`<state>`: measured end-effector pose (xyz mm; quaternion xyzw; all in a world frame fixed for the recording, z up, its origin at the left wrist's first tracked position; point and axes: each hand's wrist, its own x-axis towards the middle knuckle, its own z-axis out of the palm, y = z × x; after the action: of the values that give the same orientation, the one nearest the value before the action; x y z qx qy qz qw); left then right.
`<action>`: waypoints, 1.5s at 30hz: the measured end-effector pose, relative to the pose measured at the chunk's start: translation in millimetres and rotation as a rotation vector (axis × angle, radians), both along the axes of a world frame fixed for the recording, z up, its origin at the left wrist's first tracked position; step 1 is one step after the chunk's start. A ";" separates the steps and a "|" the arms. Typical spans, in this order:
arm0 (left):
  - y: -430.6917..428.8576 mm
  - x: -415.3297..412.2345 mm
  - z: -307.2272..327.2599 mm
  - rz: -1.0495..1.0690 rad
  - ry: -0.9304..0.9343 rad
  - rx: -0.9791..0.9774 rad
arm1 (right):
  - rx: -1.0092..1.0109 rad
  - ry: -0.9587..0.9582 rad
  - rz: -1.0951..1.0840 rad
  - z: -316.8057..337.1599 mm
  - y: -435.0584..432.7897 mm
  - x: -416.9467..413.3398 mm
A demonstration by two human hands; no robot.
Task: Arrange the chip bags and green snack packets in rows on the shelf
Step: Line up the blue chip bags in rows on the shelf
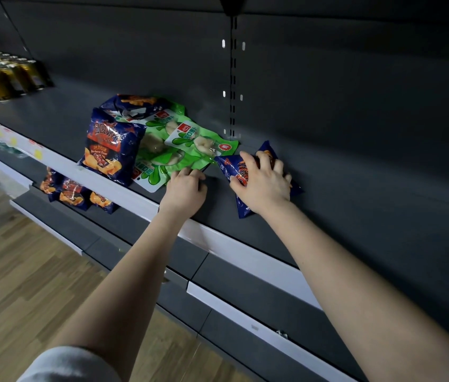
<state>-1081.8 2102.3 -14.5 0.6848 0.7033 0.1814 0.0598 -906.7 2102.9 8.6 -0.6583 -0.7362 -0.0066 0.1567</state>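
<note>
Right hand [263,183] is clutching 1 dark-blue foil chip bag [241,206]; left hand [186,188] is pinching a green plastic snack packet [160,165] (overlapping pile!), and tugging risks toppling the upright blue bag [107,150].

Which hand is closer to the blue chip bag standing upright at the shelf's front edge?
Left. The left hand is just right of the upright chip bag, touching a green packet beside it. The right hand is farther right, gripping a flat chip bag.
</note>
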 end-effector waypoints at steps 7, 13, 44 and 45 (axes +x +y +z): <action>-3.8 3.1 7.6 -0.006 0.007 -0.008 | -0.128 0.034 0.011 9.1 -1.5 2.8; -12.1 20.0 16.7 0.002 -0.147 0.005 | -0.118 0.036 0.041 19.7 4.2 26.6; -4.9 121.0 38.5 -0.113 -0.626 -0.031 | 0.028 0.171 -0.066 23.9 -20.9 87.0; -4.7 124.0 39.3 -0.121 -0.645 -0.056 | -0.006 0.172 -0.067 21.8 -20.8 85.9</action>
<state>-957.9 2097.6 24.8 0.6307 0.6110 0.3655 0.3087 -820.8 2082.1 30.4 -0.6810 -0.6978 0.0468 0.2170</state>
